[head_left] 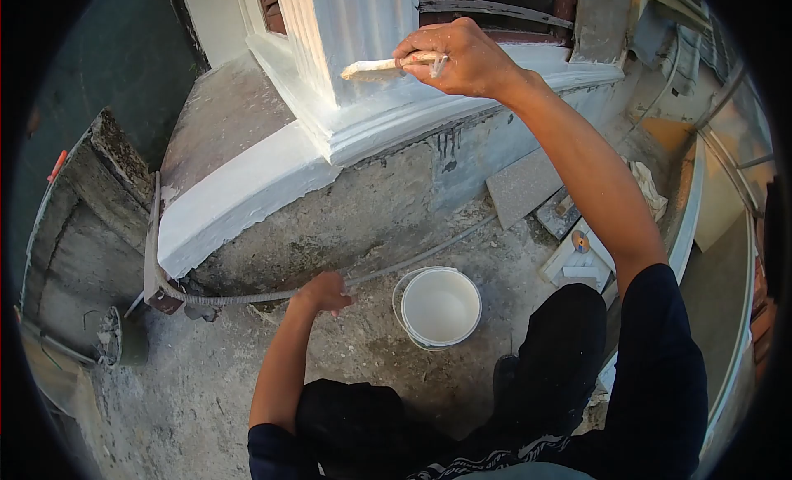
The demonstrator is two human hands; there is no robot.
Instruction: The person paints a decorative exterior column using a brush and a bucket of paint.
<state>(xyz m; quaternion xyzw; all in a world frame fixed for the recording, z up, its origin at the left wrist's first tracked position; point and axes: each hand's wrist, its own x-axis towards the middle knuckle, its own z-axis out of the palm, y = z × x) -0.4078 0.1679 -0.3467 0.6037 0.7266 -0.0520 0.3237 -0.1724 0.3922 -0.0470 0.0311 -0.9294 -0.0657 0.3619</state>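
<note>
The right hand (460, 61) holds a brush (370, 69) near the white column (355, 22). The left hand (323, 293) is without object, fingers loosely bent, near the bucket (443, 343).

Gap btwn L hand (324, 293) & bucket (441, 279)

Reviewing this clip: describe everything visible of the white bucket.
The bucket is round, white and plastic-looking, with an open top and pale interior; whether paint lies inside is hard to tell. A thin handle curves down along its left side. It stands upright on the stained grey floor, between the left hand and a dark trouser leg; neither hand touches it.
</note>
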